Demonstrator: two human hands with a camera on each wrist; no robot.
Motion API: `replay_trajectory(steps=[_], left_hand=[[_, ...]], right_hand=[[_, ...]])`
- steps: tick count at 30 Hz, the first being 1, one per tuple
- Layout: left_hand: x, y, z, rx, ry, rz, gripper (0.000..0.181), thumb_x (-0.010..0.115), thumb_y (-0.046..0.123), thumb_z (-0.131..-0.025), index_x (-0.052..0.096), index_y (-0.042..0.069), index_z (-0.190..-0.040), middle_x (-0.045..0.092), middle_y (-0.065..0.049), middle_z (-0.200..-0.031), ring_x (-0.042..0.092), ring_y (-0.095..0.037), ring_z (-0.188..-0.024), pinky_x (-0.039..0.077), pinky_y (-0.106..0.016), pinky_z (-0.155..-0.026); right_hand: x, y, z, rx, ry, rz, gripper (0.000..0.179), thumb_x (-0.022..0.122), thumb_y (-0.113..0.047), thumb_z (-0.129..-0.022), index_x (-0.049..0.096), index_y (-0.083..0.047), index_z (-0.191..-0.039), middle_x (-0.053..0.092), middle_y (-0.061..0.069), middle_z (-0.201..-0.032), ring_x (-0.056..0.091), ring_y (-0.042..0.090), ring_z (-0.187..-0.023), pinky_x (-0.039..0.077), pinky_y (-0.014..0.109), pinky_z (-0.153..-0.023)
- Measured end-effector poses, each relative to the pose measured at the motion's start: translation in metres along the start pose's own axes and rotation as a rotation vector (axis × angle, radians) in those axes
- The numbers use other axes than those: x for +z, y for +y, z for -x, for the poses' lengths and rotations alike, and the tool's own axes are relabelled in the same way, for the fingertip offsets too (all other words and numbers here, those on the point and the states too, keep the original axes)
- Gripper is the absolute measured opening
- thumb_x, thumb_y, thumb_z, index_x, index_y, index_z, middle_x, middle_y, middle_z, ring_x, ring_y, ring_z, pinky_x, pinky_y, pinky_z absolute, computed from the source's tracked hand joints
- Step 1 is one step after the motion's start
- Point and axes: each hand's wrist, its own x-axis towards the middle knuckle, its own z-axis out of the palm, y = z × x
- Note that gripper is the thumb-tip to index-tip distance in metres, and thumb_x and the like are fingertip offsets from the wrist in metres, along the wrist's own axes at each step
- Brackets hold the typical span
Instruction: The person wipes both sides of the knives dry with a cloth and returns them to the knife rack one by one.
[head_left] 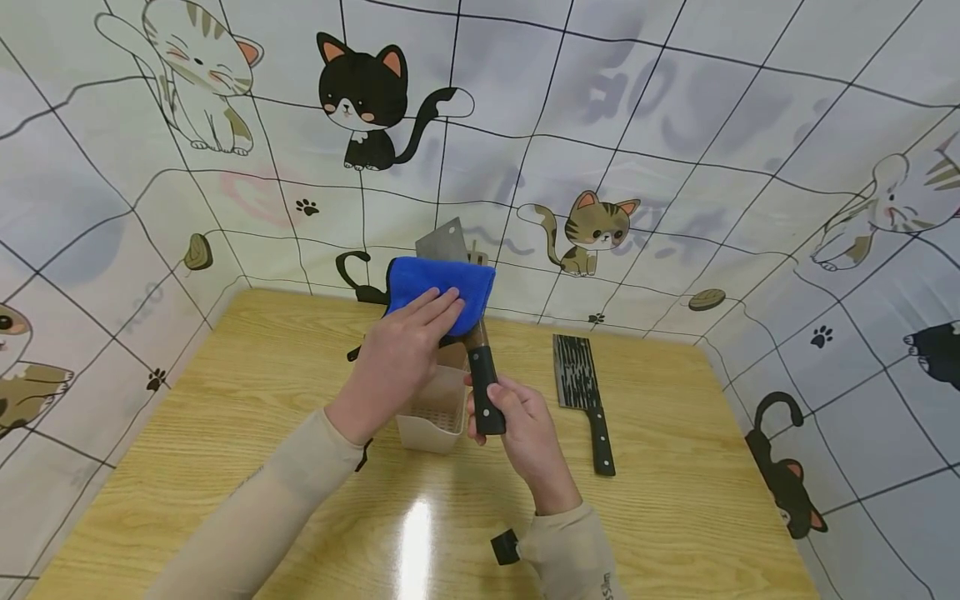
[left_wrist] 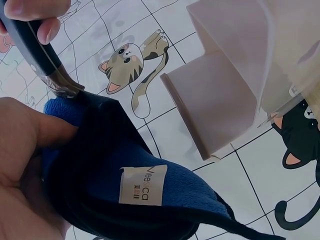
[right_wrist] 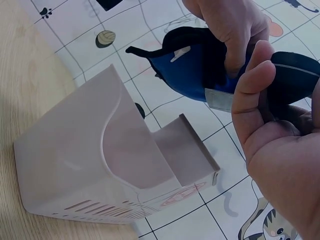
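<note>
My right hand [head_left: 525, 417] grips the black riveted handle [head_left: 486, 392] of a cleaver, whose blade [head_left: 444, 242] points away and shows its holed corner beyond a blue cloth [head_left: 405, 279]. With straight fingers on top and the thumb underneath, my left hand [head_left: 397, 358] pinches the cloth folded over the blade. Most of the blade is hidden by it. A white label [left_wrist: 142, 186] and dark edging show on the cloth's underside in the left wrist view. Beneath both hands stands a pale plastic holder [head_left: 429, 435] with slots in its wall.
To the right on the wooden table [head_left: 675, 500] lies a second cleaver [head_left: 576, 375] with a black-patterned blade, its handle towards me. A cat-print sheet [head_left: 487, 150] covers the walls behind and at both sides. A black strap end [head_left: 505, 547] sticks out from my right sleeve.
</note>
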Motion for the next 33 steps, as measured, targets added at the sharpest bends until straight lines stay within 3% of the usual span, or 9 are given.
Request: replay_trajectory(steps=[8,21,33], left_hand=[[-0.001,-0.005,-0.002,-0.010,-0.039,0.025,0.056,0.065,-0.016,-0.082,0.068,0.003,-0.135,0.064,-0.011,-0.142,0.062,-0.031,-0.131,0.055,-0.041,-0.102],[-0.003,-0.020,-0.003,-0.018,-0.027,0.030,0.057,0.060,-0.020,-0.082,0.070,0.003,-0.133,0.066,-0.011,-0.139,0.063,-0.032,-0.129,0.053,-0.044,-0.106],[-0.001,-0.029,-0.004,-0.062,-0.037,0.016,0.054,0.063,-0.020,-0.085,0.067,0.000,-0.135,0.064,-0.015,-0.141,0.063,-0.035,-0.128,0.052,-0.046,-0.107]], right_hand=[[-0.001,0.000,0.000,0.004,0.002,0.005,0.046,0.036,-0.019,-0.109,0.055,0.017,-0.132,0.063,0.018,-0.089,0.066,0.013,-0.065,0.054,0.024,-0.056],[-0.001,0.001,0.002,0.000,-0.025,0.002,0.045,0.037,-0.017,-0.109,0.054,0.018,-0.132,0.063,0.006,-0.086,0.066,0.012,-0.065,0.054,0.024,-0.056],[-0.002,0.002,0.003,0.006,-0.058,0.007,0.043,0.038,-0.016,-0.109,0.054,0.019,-0.129,0.063,0.011,-0.087,0.065,0.013,-0.065,0.052,0.024,-0.056]])
